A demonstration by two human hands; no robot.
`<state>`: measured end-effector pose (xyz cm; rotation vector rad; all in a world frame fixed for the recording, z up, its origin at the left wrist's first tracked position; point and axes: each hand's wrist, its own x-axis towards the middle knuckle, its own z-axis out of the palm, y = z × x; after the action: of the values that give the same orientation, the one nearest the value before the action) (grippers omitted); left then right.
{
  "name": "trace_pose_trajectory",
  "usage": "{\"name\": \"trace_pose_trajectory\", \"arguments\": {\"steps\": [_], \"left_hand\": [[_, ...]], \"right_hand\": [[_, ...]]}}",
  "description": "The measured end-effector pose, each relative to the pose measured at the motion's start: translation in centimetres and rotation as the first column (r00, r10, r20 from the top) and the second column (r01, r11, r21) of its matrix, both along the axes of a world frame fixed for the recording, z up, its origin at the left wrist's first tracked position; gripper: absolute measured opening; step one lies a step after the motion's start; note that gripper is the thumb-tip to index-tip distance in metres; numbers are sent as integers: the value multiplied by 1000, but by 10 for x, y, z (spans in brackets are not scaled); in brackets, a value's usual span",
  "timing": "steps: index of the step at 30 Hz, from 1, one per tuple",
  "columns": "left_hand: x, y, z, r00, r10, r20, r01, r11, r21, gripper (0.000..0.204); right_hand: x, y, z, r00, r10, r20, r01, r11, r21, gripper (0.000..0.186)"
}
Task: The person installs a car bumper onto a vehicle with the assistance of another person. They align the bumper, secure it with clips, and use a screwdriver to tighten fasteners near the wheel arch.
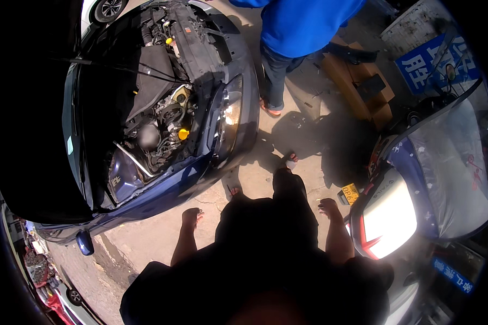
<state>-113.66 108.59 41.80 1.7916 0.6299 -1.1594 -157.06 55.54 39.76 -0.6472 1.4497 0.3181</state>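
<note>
My left hand (192, 217) hangs beside my body over the concrete, its fingers loosely bent and a little apart. Nothing shows in it. The nearest thing is the front side of a dark blue car (200, 172), which it does not touch. On the other side, my right hand (327, 208) hangs with loosely bent fingers, and I see nothing held there. Close to it are a white and red scooter (387, 216) and a yellow licence plate (350, 193). The car's hood is up, baring the engine bay with a dark engine cover (153, 76) and a yellow cap (184, 134).
A person in a blue top (303, 27) stands at the car's front. Beyond them lies an open cardboard box (382, 115) with dark parts. A blue sign (417, 67) stands at the far right. A grey and blue cover (444, 162) hangs on the scooter.
</note>
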Motion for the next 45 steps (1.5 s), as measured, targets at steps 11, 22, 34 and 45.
{"name": "trace_pose_trajectory", "arguments": {"steps": [11, 22, 34, 45], "left_hand": [[-7, -178, 104, 967, -35, 253, -19, 979, 205, 14], [90, -286, 81, 797, -511, 322, 311, 804, 507, 19], [295, -647, 40, 634, -146, 760, 102, 989, 105, 17], [381, -694, 4, 856, 135, 498, -70, 987, -147, 13]], "right_hand": [[207, -237, -37, 916, 167, 365, -12, 920, -392, 22], [204, -270, 18, 473, -857, 204, 838, 510, 196, 18], [184, -408, 105, 896, -404, -186, 344, 895, -284, 14], [344, -533, 109, 943, -103, -315, 32, 975, -222, 31]]}}
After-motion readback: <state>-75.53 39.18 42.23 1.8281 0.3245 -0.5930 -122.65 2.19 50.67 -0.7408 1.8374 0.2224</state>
